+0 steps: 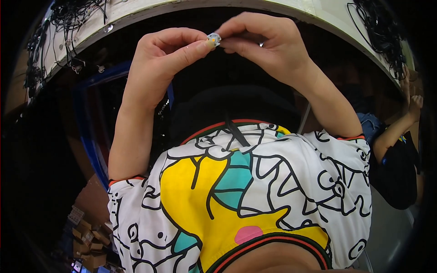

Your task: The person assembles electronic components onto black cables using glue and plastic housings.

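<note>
A small white LED board (213, 40) with a yellow square on it is pinched between the thumb and forefinger of my left hand (166, 50). The board is held up near the edge of the white table. My right hand (275, 45) is closed in a pinch, its fingertips right beside the board's right edge. What those fingertips hold, if anything, is too small to make out. A tiny shiny spot shows between the thumb and fingers of that hand.
The curved white table (150, 10) runs along the far side. Black cables lie bundled on it at left (75, 18) and right (375, 29). A co-worker (396, 154) is at the right. Cardboard boxes (91, 241) are piled at lower left, below a blue frame (91, 136).
</note>
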A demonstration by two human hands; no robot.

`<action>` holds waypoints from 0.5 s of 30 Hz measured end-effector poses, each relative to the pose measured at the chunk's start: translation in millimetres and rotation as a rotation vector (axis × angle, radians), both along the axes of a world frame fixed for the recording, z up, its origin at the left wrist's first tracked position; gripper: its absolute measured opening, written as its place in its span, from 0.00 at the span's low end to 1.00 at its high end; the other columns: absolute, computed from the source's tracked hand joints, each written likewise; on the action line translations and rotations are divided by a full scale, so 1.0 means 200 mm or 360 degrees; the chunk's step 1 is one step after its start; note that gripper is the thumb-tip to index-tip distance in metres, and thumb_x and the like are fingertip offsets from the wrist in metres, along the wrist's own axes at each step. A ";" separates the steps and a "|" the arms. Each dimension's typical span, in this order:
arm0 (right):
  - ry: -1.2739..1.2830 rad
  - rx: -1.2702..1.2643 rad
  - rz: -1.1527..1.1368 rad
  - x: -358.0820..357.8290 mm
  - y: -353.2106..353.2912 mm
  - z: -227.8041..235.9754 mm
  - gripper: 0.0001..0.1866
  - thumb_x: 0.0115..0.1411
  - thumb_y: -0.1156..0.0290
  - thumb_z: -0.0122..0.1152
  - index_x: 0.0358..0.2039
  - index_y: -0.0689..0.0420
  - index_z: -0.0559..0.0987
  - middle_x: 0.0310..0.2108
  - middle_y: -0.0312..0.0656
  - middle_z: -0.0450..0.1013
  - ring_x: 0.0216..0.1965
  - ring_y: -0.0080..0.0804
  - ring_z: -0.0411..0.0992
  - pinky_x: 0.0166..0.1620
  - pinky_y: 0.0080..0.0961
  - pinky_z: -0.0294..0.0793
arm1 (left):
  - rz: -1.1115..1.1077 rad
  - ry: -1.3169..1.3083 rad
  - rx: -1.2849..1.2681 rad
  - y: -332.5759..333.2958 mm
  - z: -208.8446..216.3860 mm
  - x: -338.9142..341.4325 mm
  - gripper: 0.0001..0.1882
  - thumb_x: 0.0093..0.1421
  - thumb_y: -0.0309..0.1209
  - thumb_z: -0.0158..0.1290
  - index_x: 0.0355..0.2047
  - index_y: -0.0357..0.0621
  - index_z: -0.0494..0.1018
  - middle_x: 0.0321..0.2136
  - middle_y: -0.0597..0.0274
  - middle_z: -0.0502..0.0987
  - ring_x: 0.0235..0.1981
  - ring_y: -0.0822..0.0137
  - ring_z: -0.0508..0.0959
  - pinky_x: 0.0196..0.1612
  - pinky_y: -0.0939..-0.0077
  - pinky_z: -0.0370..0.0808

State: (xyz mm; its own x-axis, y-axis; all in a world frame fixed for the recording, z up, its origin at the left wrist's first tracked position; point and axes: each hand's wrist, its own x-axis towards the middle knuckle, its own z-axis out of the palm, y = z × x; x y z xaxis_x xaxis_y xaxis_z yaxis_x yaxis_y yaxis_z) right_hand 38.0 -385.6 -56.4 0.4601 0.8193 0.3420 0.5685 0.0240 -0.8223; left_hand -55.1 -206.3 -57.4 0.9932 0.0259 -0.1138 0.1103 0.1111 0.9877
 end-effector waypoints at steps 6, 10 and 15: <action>0.1044 -0.0215 0.0035 0.00 0.04 0.03 0.08 0.54 0.72 0.55 0.34 0.61 0.74 0.27 0.40 0.73 0.30 0.25 0.73 0.34 0.18 0.75 | 0.0296 -0.0194 -0.0266 -0.03 -0.02 0.03 0.08 0.51 0.26 0.54 0.32 0.36 0.74 0.26 0.65 0.75 0.30 0.78 0.72 0.37 0.88 0.67; 0.1768 0.0278 0.0007 0.02 0.03 -0.03 0.09 0.55 0.72 0.54 0.35 0.61 0.73 0.29 0.41 0.73 0.32 0.26 0.73 0.35 0.19 0.75 | 0.0162 -0.0216 -0.0256 -0.12 -0.19 0.03 0.32 0.43 0.19 0.56 0.49 0.41 0.57 0.39 0.60 0.69 0.39 0.70 0.71 0.43 0.81 0.68; 0.2059 0.0674 -0.0102 0.00 0.07 0.03 0.07 0.55 0.74 0.54 0.33 0.62 0.74 0.31 0.42 0.73 0.32 0.26 0.73 0.36 0.19 0.74 | 0.0102 -0.0157 -0.0397 -0.32 -0.28 0.01 0.30 0.47 0.21 0.55 0.50 0.39 0.57 0.40 0.66 0.66 0.43 0.74 0.66 0.45 0.82 0.64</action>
